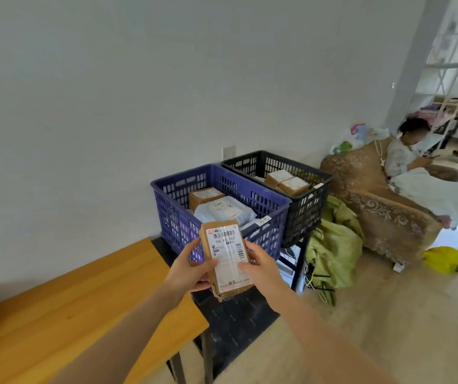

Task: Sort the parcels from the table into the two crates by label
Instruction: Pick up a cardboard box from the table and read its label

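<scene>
— What takes up the most room?

— A patterned brown sofa (388, 217) on the right, with a person (405, 159) sitting on it. At lower left is the wooden surface (56, 314), set against the white wall.

— And the crates?

— There are two, side by side by the wall, just past the far end of the surface. The blue crate (178, 217) is on the left and the black crate (305, 214) on the right, and their long sides touch. They sit raised on a black frame (299, 261). A crumpled green sack (335, 245) lies on the floor between the frame and the sofa.

— Anything in them?

— The blue one holds a brown box (205, 195) and a white plastic mailer (222, 212) lying in front of it. The black one holds two brown boxes (287, 181) pressed together.

— Where is the parcel being sorted?

— In the air, in front of the blue crate's near wall and off the surface. It is a flat brown parcel (226, 284), held upright and tilted slightly, with its face to the camera.

— How is it held?

— With both hands. The left hand (191, 268) grips its left edge, fingers (191, 246) curled behind it and the thumb on the front. The right hand (261, 264) grips the right edge the same way.

— And the label?

— A white shipping label (227, 250) covers most of the front. It has a barcode at the top, and the smaller print is too fine to read.
</scene>
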Demonstrator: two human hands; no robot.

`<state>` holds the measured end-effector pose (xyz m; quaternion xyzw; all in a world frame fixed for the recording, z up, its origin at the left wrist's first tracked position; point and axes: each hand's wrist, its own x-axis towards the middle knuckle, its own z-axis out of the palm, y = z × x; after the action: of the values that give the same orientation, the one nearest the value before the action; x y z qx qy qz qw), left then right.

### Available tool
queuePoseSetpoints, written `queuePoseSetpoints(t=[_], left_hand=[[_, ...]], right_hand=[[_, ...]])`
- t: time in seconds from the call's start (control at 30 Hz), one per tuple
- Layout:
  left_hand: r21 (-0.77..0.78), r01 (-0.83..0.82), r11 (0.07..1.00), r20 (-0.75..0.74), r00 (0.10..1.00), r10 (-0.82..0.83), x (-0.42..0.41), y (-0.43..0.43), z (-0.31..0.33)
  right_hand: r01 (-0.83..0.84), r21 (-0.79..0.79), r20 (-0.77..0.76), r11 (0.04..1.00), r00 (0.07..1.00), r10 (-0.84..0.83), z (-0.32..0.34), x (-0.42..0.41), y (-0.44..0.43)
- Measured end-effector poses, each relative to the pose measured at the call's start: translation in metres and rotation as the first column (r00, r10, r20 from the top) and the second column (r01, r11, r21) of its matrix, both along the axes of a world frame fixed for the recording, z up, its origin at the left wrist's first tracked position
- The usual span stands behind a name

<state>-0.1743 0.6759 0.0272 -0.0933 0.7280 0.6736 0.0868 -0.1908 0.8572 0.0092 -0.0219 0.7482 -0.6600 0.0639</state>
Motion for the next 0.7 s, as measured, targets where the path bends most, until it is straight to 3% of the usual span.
queuePoseSetpoints(t=[0.37, 0.53, 0.7], left_hand=[[0.012, -0.002, 1.000, 0.045, 0.999, 0.002, -0.046, 0.118, 0.019], [0.040, -0.150, 0.988, 0.001, 0.989, 0.150, -0.075, 0.143, 0.025], [0.118, -0.297, 0.947, -0.122, 0.943, 0.311, -0.110, 0.155, 0.030]], right_hand=[[-0.067, 0.029, -0.025, 0.997, 0.997, 0.068, 0.000, -0.053, 0.125], [0.080, -0.013, -0.046, 0.997, 0.996, -0.081, 0.003, -0.078, 0.141], [0.205, -0.179, 0.047, 0.962, 0.979, -0.199, 0.005, -0.111, 0.140]])
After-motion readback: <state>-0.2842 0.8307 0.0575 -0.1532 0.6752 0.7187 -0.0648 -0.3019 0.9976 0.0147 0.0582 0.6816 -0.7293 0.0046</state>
